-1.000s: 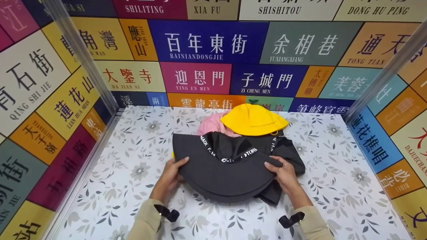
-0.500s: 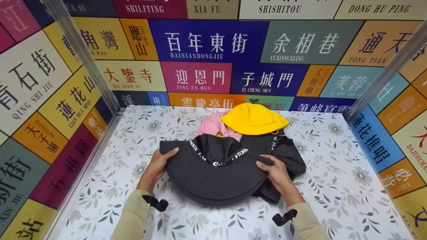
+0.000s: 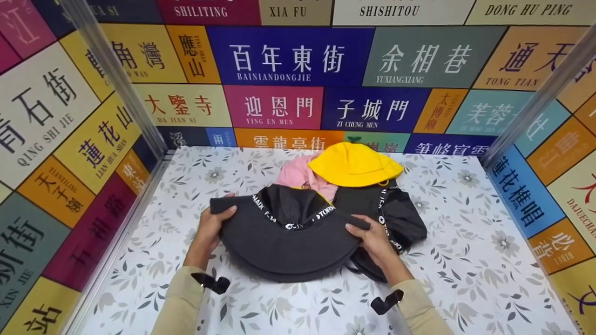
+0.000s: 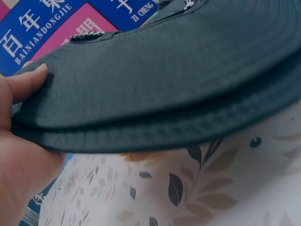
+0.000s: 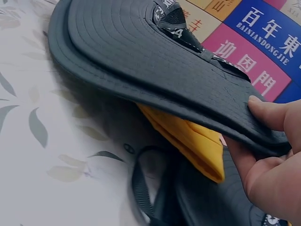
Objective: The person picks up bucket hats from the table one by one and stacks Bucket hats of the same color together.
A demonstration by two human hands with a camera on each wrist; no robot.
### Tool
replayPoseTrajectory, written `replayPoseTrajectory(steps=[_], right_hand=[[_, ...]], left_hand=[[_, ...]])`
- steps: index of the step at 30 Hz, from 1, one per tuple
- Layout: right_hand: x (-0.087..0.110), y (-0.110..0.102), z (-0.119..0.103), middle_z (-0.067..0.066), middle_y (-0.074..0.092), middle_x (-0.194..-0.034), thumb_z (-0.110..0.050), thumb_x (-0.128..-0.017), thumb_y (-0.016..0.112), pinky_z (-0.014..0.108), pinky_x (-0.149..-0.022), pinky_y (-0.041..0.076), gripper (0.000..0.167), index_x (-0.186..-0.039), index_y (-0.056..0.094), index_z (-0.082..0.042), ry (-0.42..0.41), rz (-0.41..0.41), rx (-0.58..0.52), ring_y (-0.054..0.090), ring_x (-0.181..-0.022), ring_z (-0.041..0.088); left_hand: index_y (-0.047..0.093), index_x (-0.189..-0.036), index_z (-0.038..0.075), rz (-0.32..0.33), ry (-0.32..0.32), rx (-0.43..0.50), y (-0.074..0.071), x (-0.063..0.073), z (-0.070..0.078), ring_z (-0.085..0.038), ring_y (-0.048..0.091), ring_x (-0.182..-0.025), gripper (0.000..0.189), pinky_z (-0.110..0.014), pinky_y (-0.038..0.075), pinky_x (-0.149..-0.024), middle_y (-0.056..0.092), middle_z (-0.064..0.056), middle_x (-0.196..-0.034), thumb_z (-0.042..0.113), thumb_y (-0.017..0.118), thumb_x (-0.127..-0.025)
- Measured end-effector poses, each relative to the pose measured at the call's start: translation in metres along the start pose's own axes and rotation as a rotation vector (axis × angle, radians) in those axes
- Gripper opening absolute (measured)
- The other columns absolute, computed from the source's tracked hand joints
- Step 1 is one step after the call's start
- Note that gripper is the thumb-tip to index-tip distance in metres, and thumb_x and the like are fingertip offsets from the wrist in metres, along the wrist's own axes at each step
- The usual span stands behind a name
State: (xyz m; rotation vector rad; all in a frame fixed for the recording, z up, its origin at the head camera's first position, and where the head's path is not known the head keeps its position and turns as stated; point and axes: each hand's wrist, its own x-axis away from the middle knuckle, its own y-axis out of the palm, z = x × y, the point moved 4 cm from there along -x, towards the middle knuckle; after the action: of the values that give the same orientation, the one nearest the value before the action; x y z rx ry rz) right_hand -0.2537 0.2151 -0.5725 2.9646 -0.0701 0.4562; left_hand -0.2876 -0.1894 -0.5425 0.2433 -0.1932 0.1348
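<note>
A black bucket hat (image 3: pixel 288 251), its brim folded double and lettered white tape along its inner edge, is held up above the table by both hands. My left hand (image 3: pixel 208 230) pinches the left end of the brim, thumb on top, as the left wrist view also shows. At the brim's right end, my right hand (image 3: pixel 378 239) pinches with the thumb above and fingers below. A second black hat (image 3: pixel 405 216) lies partly behind the right hand. Beneath the held hat, yellow fabric (image 5: pixel 193 141) appears in the right wrist view.
Behind the held hat lie a pink hat (image 3: pixel 298 173) and a yellow hat (image 3: pixel 355 165) overlapping it. A white table (image 3: pixel 465 270) with a leaf print carries them all. Colourful lettered panels (image 3: pixel 288 56) wall in the back and both sides.
Both hands have carried the held black hat leftward, uncovering more of the second black hat. The yellow and pink hats have stayed put.
</note>
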Motion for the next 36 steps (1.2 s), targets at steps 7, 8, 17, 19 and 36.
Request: replayPoseTrajectory(steps=[7,8,17,19,36], right_hand=[[-0.002,0.005,0.004,0.005,0.070,-0.103,-0.010,-0.091,0.071,0.031,-0.071,0.060,0.045,-0.133,0.057,-0.001,0.014,0.011,0.029,0.071,-0.082,0.016],[-0.003,0.006,0.004,0.005,0.070,-0.103,-0.010,-0.091,0.071,0.031,-0.071,0.060,0.046,-0.134,0.057,-0.001,0.016,0.012,0.037,0.071,-0.082,0.016],[-0.003,0.001,0.002,0.000,0.072,-0.097,-0.004,-0.092,0.069,0.028,-0.067,0.060,0.043,-0.132,0.058,0.003,-0.001,0.043,0.045,0.069,-0.077,0.013],[-0.002,-0.002,0.003,0.001,0.071,-0.099,-0.003,-0.092,0.068,0.028,-0.067,0.060,0.042,-0.132,0.058,0.004,-0.004,0.049,0.045,0.067,-0.079,0.012],[0.009,-0.025,-0.002,0.018,0.072,-0.119,-0.002,-0.096,0.061,0.029,-0.076,0.062,0.041,-0.133,0.053,0.012,-0.038,0.047,0.065,0.074,-0.091,0.013]], left_hand=[[0.051,-0.145,0.001,0.025,-0.015,-0.065,-0.010,0.003,-0.007,0.003,0.060,-0.106,0.057,-0.012,0.047,-0.093,0.047,-0.011,-0.155,0.007,0.069,-0.092],[0.052,-0.144,0.001,0.032,-0.014,-0.058,-0.011,0.003,-0.007,0.002,0.061,-0.105,0.056,-0.012,0.048,-0.094,0.049,-0.011,-0.153,0.007,0.070,-0.091],[0.070,-0.126,0.016,0.068,-0.022,0.015,-0.025,0.007,-0.008,-0.005,0.067,-0.097,0.038,-0.019,0.053,-0.089,0.068,0.014,-0.114,0.006,0.073,-0.088],[0.070,-0.125,0.016,0.077,-0.020,0.009,-0.028,0.007,-0.008,-0.005,0.066,-0.096,0.038,-0.018,0.053,-0.089,0.068,0.016,-0.111,0.006,0.074,-0.088],[0.052,-0.141,0.004,0.098,-0.113,-0.075,-0.035,0.006,-0.003,-0.003,0.067,-0.092,0.056,-0.019,0.055,-0.086,0.065,0.008,-0.107,0.017,0.074,-0.091]])
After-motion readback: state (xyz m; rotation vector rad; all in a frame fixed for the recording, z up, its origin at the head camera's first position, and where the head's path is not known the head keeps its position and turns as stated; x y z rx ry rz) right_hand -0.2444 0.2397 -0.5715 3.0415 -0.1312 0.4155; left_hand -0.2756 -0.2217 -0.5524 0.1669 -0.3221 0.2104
